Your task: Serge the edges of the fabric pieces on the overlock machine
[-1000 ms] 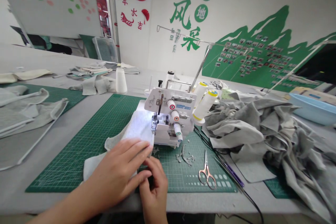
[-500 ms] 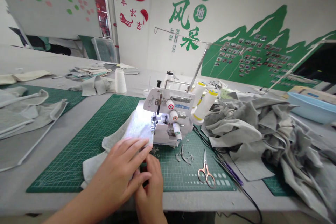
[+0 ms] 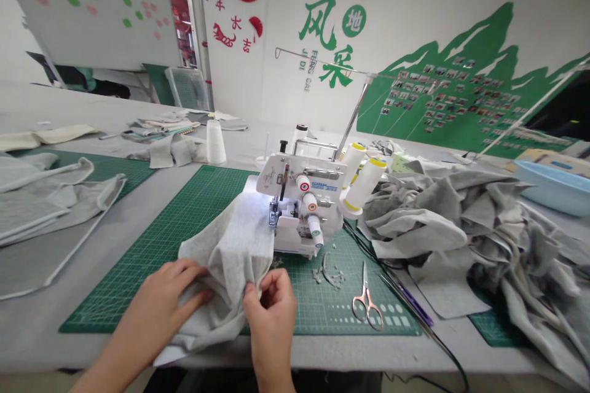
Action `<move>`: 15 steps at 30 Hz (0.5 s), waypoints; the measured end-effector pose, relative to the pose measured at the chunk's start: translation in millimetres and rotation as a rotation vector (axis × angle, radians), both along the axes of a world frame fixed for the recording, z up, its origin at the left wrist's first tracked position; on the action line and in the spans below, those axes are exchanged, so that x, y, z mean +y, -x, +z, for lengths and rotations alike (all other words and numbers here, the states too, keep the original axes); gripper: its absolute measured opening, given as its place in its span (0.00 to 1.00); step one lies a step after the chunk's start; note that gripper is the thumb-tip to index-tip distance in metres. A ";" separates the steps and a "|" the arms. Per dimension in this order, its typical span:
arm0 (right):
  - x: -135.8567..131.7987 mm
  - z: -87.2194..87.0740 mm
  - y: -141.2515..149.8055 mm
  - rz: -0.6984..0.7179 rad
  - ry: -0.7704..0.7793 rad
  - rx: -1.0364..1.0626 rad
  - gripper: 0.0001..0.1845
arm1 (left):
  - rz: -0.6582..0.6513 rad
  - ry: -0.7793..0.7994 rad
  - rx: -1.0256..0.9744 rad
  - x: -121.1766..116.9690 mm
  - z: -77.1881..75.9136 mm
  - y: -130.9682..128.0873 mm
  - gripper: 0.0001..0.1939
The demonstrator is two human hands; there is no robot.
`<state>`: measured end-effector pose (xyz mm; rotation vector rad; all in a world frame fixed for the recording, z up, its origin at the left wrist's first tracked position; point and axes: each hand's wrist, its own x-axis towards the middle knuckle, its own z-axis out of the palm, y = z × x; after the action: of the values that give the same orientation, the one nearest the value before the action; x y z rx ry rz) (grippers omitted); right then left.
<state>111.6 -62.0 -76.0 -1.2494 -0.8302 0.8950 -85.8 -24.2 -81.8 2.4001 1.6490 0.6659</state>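
Head view: since the earlier frame, the left hand (image 3: 173, 298) has been pulled back toward the panel's left side, off the spot beside the right hand (image 3: 271, 313), and the light grey fabric panel (image 3: 235, 245), flat then, is now bunched into folds. Hands are apart. Fabric edge is pinched between right thumb and forefinger; left fingers and thumb are laid on a fold with a gap between them, cannot tell whether it is gripped. Far end of the panel is at the presser foot (image 3: 273, 215) of the overlock machine (image 3: 288, 233), near end draped over the front of the green cutting mat (image 3: 138, 270). Main risk: a fold could be dragged under the foot and caught in the seam if the slack isn't smoothed out. Edge could also be skewed if the panel is pulled harder by one hand than the other. Minor: fabric trimmings (image 3: 328, 273) could be picked up if the panel is swung right; small scissors (image 3: 365, 301) are well apart from it, so snagging looks unlikely.
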 end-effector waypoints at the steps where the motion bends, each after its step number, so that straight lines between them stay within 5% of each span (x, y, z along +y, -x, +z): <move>1: -1.9 -0.2 0.1 0.024 0.000 -0.001 0.06 | -0.006 0.016 0.024 0.2 0.1 -0.9 0.11; 5: -14.0 -5.1 -6.4 0.147 0.025 -0.177 0.07 | 0.023 -0.040 0.013 6.4 10.7 2.6 0.12; 9: -24.5 -6.4 -19.4 0.094 -0.025 -0.328 0.08 | 0.180 -0.250 -0.045 10.7 32.1 22.3 0.12; 12: -27.4 -0.1 -25.1 0.166 -0.047 -0.106 0.07 | 0.285 -0.311 -0.023 9.6 46.0 35.9 0.12; 15: -26.7 4.5 -21.7 0.274 -0.056 0.177 0.03 | 0.248 -0.248 -0.048 8.8 45.2 36.2 0.20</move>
<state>133.3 -88.7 -71.5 -1.0054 -0.8905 1.1758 -122.0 -15.4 -36.5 2.3329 1.9667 1.0154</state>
